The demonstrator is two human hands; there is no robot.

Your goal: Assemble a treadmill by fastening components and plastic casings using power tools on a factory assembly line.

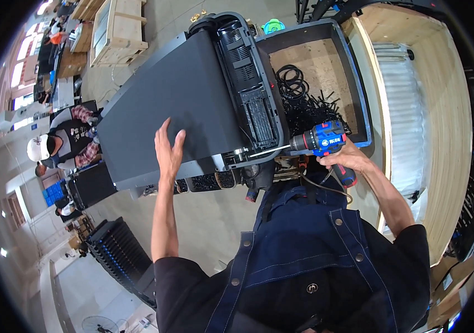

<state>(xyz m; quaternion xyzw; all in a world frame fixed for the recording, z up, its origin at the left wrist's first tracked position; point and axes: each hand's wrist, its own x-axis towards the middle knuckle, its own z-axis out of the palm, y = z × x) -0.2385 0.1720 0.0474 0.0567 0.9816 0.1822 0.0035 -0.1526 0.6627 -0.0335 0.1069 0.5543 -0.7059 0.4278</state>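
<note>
Flat matte dark-grey panel [176,105] of a large machine, left hand [168,151] laid palm-down on it near its lower edge, fingers spread, blue-and-black cordless drill [321,141] gripped in right hand [347,160], fingers wrapped round the handle, long bit levelled at the ribbed black plastic housing [245,83], wooden tray of black cables [309,105] beyond.

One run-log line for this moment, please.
left hand: flat on grey treadmill deck | right hand: grips blue cordless drill | bit at deck's end
</note>
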